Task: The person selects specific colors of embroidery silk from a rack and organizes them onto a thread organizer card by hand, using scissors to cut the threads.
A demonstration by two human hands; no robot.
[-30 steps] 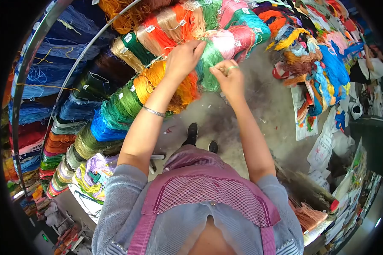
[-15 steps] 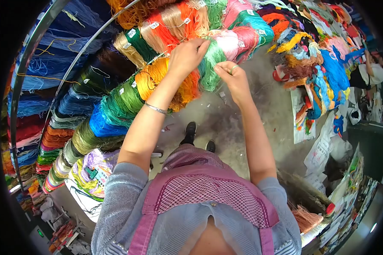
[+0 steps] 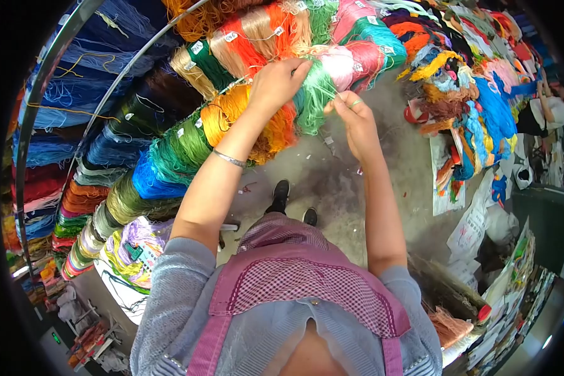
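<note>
A mint-green skein of thread [image 3: 314, 103] hangs from the rack between my hands. My left hand [image 3: 278, 83] is at the skein's upper left edge, its fingers curled into the thread and partly hidden. Fine green strands run taut from the skein to my right hand [image 3: 355, 120], which pinches their end between thumb and fingers. Beside the green skein hang orange and yellow skeins [image 3: 232, 113] under my left wrist. A pale pink skein [image 3: 337, 66] hangs on the other side.
More tagged skeins, such as a blue one [image 3: 151, 178], line the rack at left, behind a curved metal bar [image 3: 34, 94]. At right lie heaps of coloured yarn [image 3: 492, 106]. White plastic bags [image 3: 470, 219] stand below. Another person's arm [image 3: 546, 103] shows at far right.
My right hand has moved slightly right and down, drawing green strands out from the skein. My left hand has stayed nearly in place.
</note>
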